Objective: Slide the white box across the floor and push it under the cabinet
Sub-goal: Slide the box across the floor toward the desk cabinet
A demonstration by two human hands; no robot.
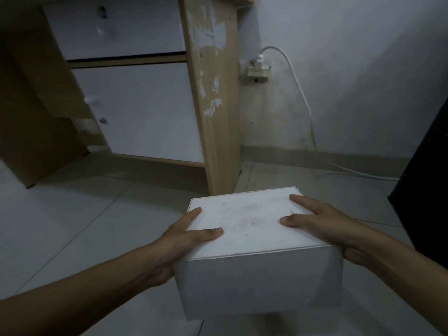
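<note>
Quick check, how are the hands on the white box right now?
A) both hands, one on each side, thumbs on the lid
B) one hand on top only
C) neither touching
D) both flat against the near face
A: the left hand and right hand clasp opposite sides of the white box, thumbs lying on its top.

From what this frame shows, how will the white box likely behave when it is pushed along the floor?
The white box looks like stiff cardboard with crisp edges, so it should hold shape. Its low, broad form makes tipping unlikely. The tiled floor looks smooth, so it probably slides easily. With the left hand and right hand gripping opposite sides, it should track straight.
</note>
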